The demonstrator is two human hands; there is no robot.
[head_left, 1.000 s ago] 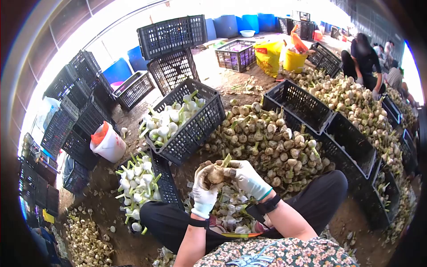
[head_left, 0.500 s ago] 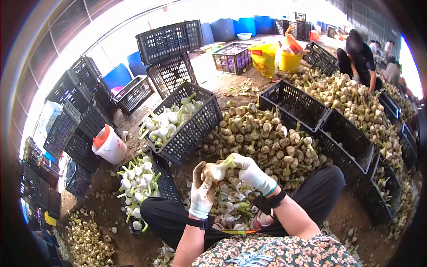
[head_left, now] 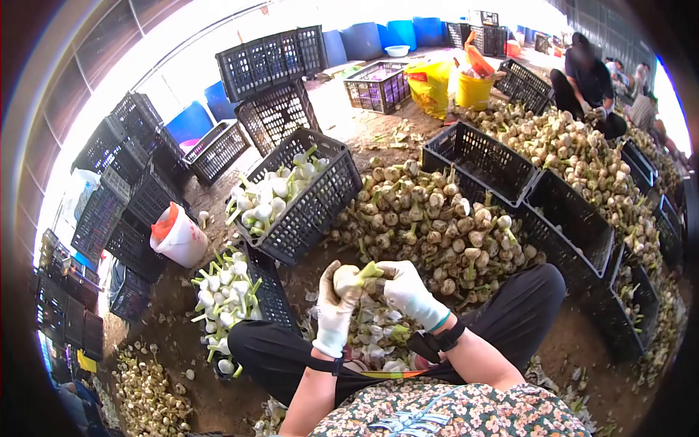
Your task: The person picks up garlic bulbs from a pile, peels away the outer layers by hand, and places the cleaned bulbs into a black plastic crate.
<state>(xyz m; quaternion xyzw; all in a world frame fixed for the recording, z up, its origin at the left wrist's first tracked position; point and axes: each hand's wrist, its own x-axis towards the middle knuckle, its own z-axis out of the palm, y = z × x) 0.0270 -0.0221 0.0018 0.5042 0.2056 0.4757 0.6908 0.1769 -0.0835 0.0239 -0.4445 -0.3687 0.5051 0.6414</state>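
Observation:
My left hand, in a soiled white glove, is closed around a garlic bulb whose green stem points right. Beside that stem is my right hand, also gloved, its fingers curled and pinched at the stem and outer skin. The fingertips are partly hidden. Below both hands, peeled skins lie between my legs. Just beyond them is a heap of unpeeled garlic bulbs. To the left, a black crate holds clean white garlic with green stems, and a second crate stands below it with more.
A white bucket with an orange bag stands left, near stacked black crates. More black crates line the right, beside a long garlic heap. A person sits behind that heap. A yellow bucket stands at the back.
The bulb in my left hand has turned and now looks paler. My right hand has moved slightly down at the stem. The seated person's hands have come up from the heap.

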